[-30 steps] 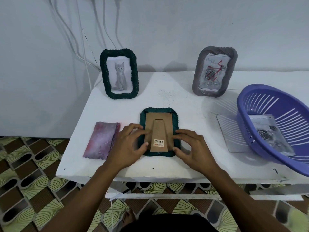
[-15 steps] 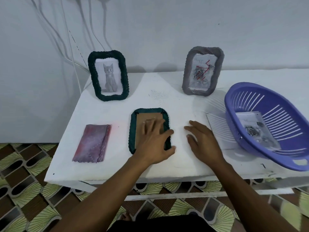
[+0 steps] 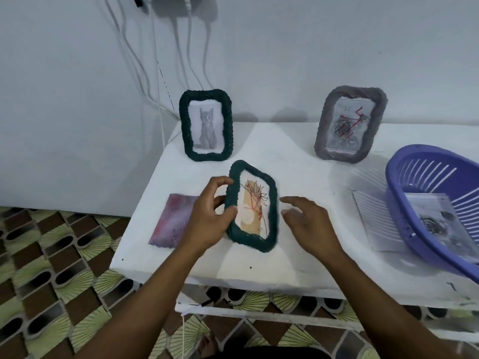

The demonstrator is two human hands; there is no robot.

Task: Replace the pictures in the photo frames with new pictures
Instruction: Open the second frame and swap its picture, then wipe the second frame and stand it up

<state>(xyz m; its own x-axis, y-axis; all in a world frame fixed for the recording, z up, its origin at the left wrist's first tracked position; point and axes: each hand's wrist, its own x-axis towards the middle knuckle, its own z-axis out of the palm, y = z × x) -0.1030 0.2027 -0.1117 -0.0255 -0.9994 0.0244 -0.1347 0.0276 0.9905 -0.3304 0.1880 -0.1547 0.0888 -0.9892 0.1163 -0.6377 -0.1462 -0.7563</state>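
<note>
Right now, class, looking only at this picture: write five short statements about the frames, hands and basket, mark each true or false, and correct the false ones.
1. The left hand grips the green frame with the flower drawing by its left edge. True.
2. The right hand also grips that frame. False: it hovers open beside it, not touching.
3. The cat frame lies flat on the table. False: it stands upright near the wall.
4. The grey frame stands upright at the back. True.
5. The purple basket is empty. False: a picture with a dark rose lies inside.
</note>
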